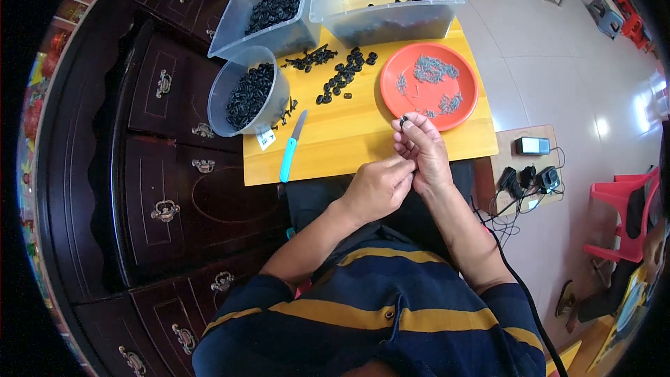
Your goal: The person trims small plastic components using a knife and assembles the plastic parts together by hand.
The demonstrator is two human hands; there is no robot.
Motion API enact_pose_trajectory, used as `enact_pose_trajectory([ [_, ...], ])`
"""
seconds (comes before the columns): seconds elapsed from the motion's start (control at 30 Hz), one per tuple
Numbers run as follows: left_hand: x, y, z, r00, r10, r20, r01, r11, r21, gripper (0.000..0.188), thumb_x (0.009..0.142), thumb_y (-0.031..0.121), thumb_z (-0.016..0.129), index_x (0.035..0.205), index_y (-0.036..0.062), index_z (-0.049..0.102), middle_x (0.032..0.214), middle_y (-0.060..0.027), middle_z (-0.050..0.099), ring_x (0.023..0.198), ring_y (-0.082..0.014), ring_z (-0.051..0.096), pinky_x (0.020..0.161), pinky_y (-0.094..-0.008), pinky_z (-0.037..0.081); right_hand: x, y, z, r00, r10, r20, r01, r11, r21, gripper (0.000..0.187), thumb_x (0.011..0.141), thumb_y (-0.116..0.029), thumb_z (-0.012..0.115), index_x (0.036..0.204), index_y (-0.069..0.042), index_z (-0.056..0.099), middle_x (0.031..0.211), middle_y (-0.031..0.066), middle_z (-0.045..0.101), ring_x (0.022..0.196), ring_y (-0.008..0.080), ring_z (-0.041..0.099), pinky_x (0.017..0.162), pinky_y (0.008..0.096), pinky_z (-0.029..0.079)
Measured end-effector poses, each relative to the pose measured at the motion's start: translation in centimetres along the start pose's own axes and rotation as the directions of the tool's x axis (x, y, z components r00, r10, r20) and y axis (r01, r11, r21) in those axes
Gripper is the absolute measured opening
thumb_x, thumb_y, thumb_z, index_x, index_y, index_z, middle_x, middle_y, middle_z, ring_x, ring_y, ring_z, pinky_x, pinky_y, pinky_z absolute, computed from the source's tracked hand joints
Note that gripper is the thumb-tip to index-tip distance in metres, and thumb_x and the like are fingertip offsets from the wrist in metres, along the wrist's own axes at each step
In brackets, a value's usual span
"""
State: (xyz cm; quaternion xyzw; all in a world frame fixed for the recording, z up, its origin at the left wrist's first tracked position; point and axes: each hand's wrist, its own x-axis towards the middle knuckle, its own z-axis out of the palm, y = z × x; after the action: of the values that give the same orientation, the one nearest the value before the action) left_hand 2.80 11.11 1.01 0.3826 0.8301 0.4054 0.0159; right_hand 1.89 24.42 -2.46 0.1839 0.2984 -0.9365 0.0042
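Note:
Between the thumb and forefinger of my right hand (427, 152) is a small black ring-like part (403, 121), held just above the near rim of an orange-red plate (391, 77). My left hand (380, 187) is closed in a pinch against the right palm; what its fingertips hold, if anything, is hidden. Small grey pin-like pieces (434, 70) lie in several loose piles on the plate. Left of the plate, black oval parts (340, 80) are scattered on the yellow wooden table (349, 141). Longer black pieces (314, 57) lie in a heap behind them.
A knife (293, 146) with a turquoise handle lies near the table's front left. Beside it stands a round clear tub (216, 108) of black parts. Two clear bins (230, 38) (391, 26) stand at the back. Chargers and cables (528, 176) sit on a low stand at right.

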Motion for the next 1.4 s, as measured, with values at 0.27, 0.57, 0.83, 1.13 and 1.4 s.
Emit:
enact_pose_trajectory([
  [0.27,0.1,-0.4,0.1,0.995,-0.031,-0.098,0.022,0.996,-0.086,0.017,0.089,0.005,0.064,0.106,-0.0004,0.066,0.092,-0.0182,0.068,0.085,-0.0352,0.068,0.074,-0.0400,0.054,0.2,-0.1,-0.1,1.000,0.002,0.030,-0.002,1.000,0.017,0.015,0.094,-0.012,0.066,0.109,-0.010,0.060,0.098,0.0030,0.069,0.079,0.0090,0.064,0.071,0.0235,0.053],
  [0.57,-0.3,-1.1,2.0,0.972,-0.141,-0.186,0.064,0.928,-0.368,0.012,0.089,0.000,0.065,0.100,-0.0047,0.068,0.089,-0.0099,0.065,0.080,-0.0169,0.064,0.074,-0.0291,0.051,0.1,0.2,-0.1,0.997,0.056,0.045,-0.059,0.995,0.082,0.016,0.094,-0.010,0.065,0.109,-0.009,0.060,0.097,0.0037,0.069,0.079,0.0095,0.063,0.071,0.0226,0.053],
  [0.83,-0.8,-0.8,1.2,0.960,-0.262,-0.098,0.206,0.899,-0.386,0.019,0.088,-0.003,0.060,0.105,-0.0006,0.069,0.077,-0.0010,0.064,0.056,-0.0055,0.053,0.052,-0.0222,0.043,0.0,0.2,0.2,0.999,-0.008,0.051,0.008,1.000,-0.001,0.018,0.093,-0.009,0.065,0.110,-0.008,0.060,0.097,0.0045,0.069,0.078,0.0102,0.063,0.072,0.0227,0.052],
  [1.13,0.7,-3.4,-3.0,0.891,-0.423,-0.165,0.233,0.738,-0.634,0.028,0.092,0.000,0.064,0.120,-0.0021,0.063,0.094,-0.0002,0.063,0.073,-0.0040,0.059,0.066,-0.0190,0.050,-0.3,0.0,0.6,0.983,-0.170,0.072,0.183,0.951,-0.251,0.016,0.096,-0.009,0.062,0.110,-0.003,0.059,0.096,0.0068,0.070,0.082,0.0091,0.063,0.076,0.0230,0.050],
  [1.4,1.6,-4.5,-3.1,0.923,-0.351,-0.156,0.201,0.788,-0.582,0.029,0.091,-0.002,0.066,0.120,-0.0025,0.064,0.091,0.0008,0.062,0.076,-0.0023,0.057,0.067,-0.0173,0.049,-0.5,0.3,0.6,0.977,-0.173,0.123,0.204,0.925,-0.320,0.015,0.095,-0.003,0.062,0.110,0.000,0.058,0.096,0.0052,0.067,0.088,0.0111,0.066,0.079,0.0242,0.052],
])
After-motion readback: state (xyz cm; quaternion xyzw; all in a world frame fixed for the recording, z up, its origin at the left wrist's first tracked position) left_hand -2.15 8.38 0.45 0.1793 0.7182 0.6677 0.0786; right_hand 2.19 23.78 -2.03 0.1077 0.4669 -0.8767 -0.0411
